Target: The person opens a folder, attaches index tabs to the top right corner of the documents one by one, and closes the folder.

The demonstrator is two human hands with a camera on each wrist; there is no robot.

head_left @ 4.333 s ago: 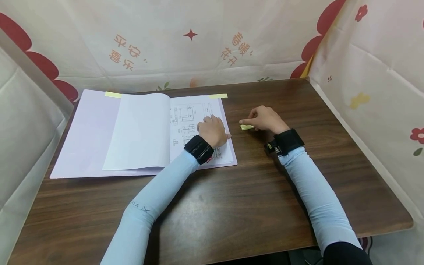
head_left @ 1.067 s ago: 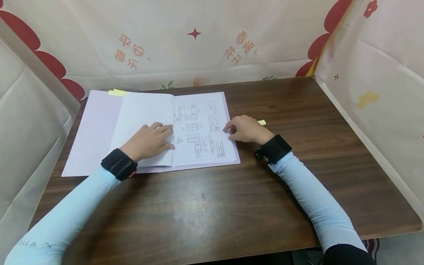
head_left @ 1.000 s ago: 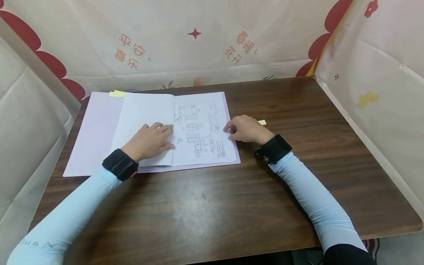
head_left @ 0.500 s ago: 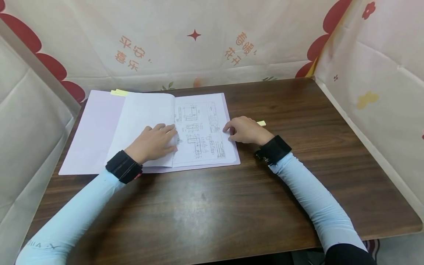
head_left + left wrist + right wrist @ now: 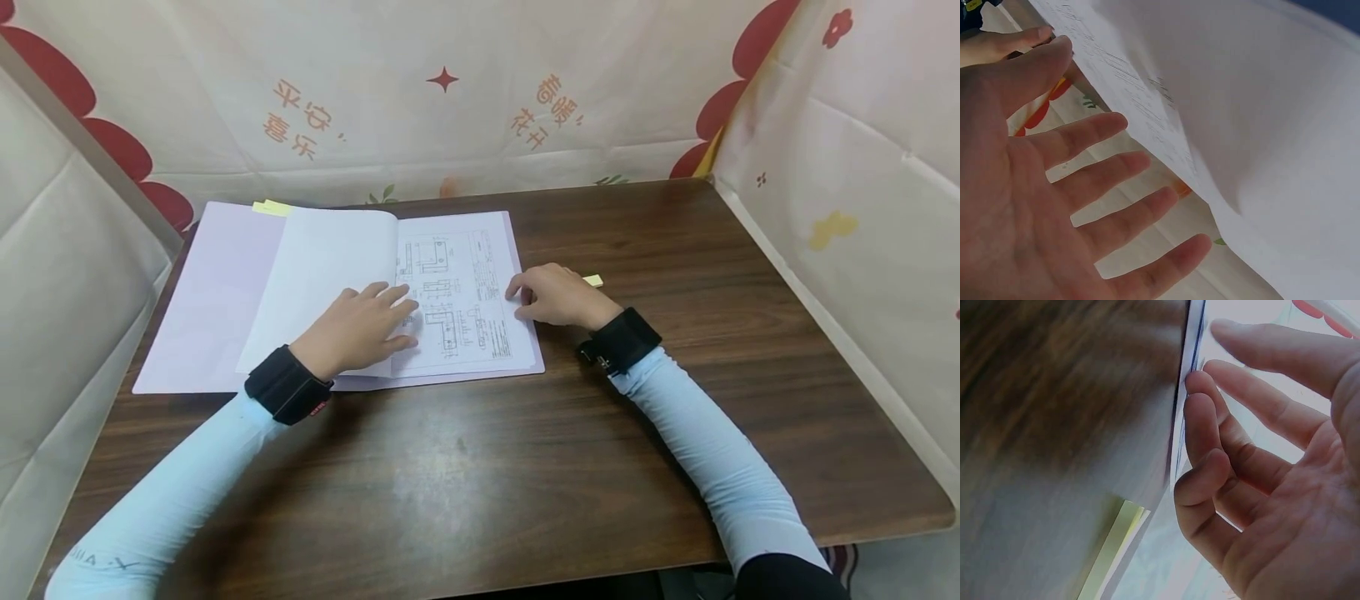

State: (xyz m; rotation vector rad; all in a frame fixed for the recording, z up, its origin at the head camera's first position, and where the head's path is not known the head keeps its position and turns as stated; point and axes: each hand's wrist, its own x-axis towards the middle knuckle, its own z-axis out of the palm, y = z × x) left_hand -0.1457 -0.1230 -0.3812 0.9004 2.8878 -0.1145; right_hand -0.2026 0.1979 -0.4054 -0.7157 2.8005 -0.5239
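A booklet with a pale lilac cover [image 5: 202, 292] lies spread on the table. Its right page [image 5: 491, 250] carries line drawings; the left page [image 5: 337, 250] is blank white. Over the fold, my left hand [image 5: 360, 329] has its fingers straight and spread, palm toward the paper, as the left wrist view also shows. My right hand [image 5: 555, 293] is at the booklet's right edge, thumb and index finger lightly bent with their tips at the page margin. In the right wrist view, the other fingers [image 5: 1200, 481] curl loosely and hold nothing.
A small yellow sticky-note pad [image 5: 592, 281] lies on the wooden table [image 5: 465, 467] just behind the right hand. Yellow sticky tabs [image 5: 272, 207] stick out at the booklet's top left. A printed cloth [image 5: 375, 83] hangs behind the table.
Since the oldest frame, the tabbed right page has been turned left. The right hand has moved from the pad to the booklet edge. Lately the left hand has slid right, fingers spreading.
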